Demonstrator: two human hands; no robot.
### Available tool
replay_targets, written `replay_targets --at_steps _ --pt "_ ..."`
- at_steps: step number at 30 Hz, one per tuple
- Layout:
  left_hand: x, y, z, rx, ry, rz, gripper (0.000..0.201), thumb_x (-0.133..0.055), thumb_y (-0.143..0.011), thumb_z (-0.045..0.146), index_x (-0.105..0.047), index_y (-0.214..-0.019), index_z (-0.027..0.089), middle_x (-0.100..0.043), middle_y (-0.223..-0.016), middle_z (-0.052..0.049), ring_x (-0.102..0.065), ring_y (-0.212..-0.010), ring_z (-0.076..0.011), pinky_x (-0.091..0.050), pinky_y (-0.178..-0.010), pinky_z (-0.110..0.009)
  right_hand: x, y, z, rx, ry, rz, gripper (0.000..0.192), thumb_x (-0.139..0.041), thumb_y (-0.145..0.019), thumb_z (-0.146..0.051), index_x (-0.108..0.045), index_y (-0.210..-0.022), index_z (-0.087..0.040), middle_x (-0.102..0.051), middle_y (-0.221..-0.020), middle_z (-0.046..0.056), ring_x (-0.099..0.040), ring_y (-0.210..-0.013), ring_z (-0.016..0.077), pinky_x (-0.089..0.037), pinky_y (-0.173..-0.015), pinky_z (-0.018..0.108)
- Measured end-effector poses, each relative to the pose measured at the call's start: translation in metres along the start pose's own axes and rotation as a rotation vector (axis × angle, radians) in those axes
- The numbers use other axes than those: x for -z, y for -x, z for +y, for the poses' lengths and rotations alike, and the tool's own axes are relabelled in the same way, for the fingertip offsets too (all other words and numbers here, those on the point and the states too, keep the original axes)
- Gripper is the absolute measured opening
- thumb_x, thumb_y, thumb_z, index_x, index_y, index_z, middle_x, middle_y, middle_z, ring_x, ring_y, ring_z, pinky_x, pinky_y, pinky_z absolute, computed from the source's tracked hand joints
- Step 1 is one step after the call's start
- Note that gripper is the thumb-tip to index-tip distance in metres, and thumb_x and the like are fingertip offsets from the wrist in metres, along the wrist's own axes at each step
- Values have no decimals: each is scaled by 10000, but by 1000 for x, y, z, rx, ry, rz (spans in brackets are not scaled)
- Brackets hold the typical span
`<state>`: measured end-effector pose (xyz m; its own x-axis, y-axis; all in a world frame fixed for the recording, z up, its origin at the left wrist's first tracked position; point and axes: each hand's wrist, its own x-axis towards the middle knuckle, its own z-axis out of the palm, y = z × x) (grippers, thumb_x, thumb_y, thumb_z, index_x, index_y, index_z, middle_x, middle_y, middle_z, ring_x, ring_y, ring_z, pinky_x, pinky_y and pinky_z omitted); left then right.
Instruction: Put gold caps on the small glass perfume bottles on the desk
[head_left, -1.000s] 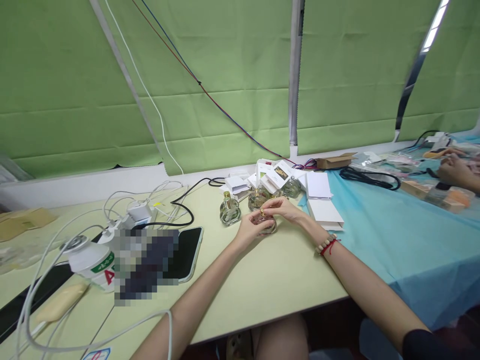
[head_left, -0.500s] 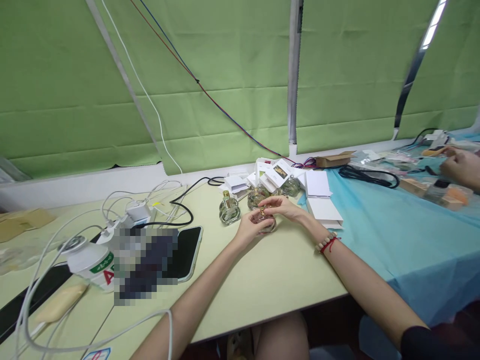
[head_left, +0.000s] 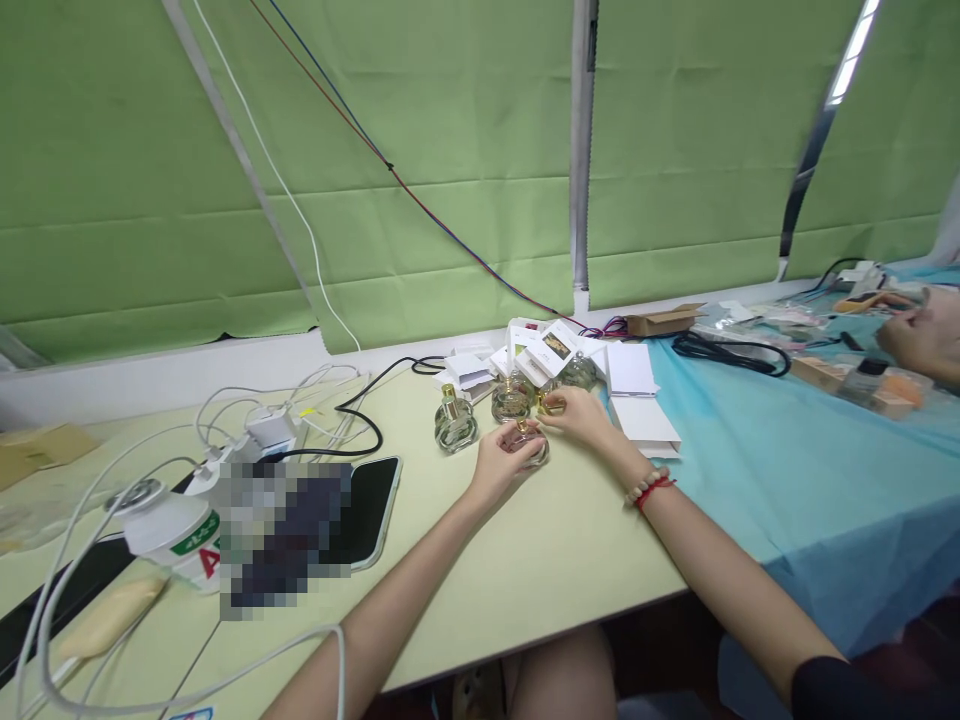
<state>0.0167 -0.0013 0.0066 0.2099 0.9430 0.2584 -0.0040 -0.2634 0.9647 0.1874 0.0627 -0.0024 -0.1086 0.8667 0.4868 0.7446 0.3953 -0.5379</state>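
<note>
phone (head_left: 373, 505), cables (head_left: 315, 395), perhaps cartons (head_left: 551, 345)

A small round clear-glass bottle (head_left: 531, 450) with pale liquid stands upright on the table, its neck bare, while its gold cap (head_left: 550, 405) sits lifted just off it toward one o'clock.

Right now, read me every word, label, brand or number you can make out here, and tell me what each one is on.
"A": one large red letter on the green-and-white label of the white jar; the rest is cut off.
White cartons: small print, too small to read.
Sticker at the table edge: cut off, unreadable.
Perfume bottle in the left hand: no readable text.
</note>
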Motion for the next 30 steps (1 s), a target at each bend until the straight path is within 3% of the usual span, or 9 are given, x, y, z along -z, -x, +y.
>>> replay_targets --at_steps 4,6,9,12,15,19,22,26,30 --pt "0 1 1 -41 -29 6 276 -729 -609 321 -654 -808 145 -681 -819 -50 -632 -751 -153 -501 -736 -270 -5 0 -1 -32 116 -62 156 -634 -674 -254 -696 -799 -183 -691 -805 77 -588 -726 196 -372 -620 276" --pt "0 0 1 -26 -23 -1 284 -724 -617 324 -649 -824 145 -677 -804 -44 -630 -736 -148 -501 -712 -262 -3 -3 -1 -36 -59 -10 176 -599 -720 -292 -683 -822 -176 -685 -804 72 -577 -708 183 -384 -625 277" --pt "0 -1 -1 -1 -4 -9 304 -722 -621 333 -642 -846 145 -677 -795 -41 -631 -726 -147 -499 -682 -254 2 -7 -10 -32 -500 49 337 -475 -807 -468 -647 -834 -179 -654 -766 52 -554 -670 156 -407 -604 267" --pt "0 -1 -4 8 12 -20 322 -730 -611 334 -636 -851 140 -685 -832 -57 -642 -759 -164 -504 -694 -266 3 -7 -29 -6 -762 50 397 -496 -767 -561 -617 -801 -184 -596 -696 16 -507 -613 124 -393 -564 245" --pt "0 -2 -6 12 12 -6 346 -734 -612 320 -623 -884 136 -691 -899 -84 -653 -820 -189 -513 -752 -296 1 -2 -46 74 -762 -40 376 -586 -714 -540 -641 -796 -177 -554 -640 -3 -466 -574 107 -368 -541 238" --pt "-2 -3 -9 -61 58 26 558 -741 -613 264 -516 -1117 186 -654 -1065 -83 -641 -931 -186 -505 -838 -316 -2 4 -53 123 -667 -184 359 -598 -717 -498 -687 -802 -161 -553 -595 1 -437 -528 104 -335 -506 247" --pt "-1 -4 -12 -47 44 28 577 -744 -609 267 -500 -1125 181 -656 -1043 -83 -642 -926 -189 -505 -842 -329 -1 5 -52 107 -693 -196 347 -583 -729 -488 -678 -745 -155 -605 -663 23 -482 -574 119 -362 -540 254" --pt "0 -6 -17 -33 20 27 514 -743 -612 279 -534 -1063 145 -669 -985 -91 -642 -916 -202 -501 -840 -339 -2 4 -50 80 -731 -231 345 -581 -732 -491 -629 -664 -157 -561 -611 4 -470 -563 108 -356 -530 242" --pt "0 -6 -21 -51 1 34 515 -731 -626 286 -544 -1083 138 -665 -1015 -106 -640 -914 -209 -501 -826 -341 -7 4 -49 44 -754 -221 316 -608 -715 -473 -618 -737 -158 -553 -646 -1 -459 -566 98 -365 -529 234"
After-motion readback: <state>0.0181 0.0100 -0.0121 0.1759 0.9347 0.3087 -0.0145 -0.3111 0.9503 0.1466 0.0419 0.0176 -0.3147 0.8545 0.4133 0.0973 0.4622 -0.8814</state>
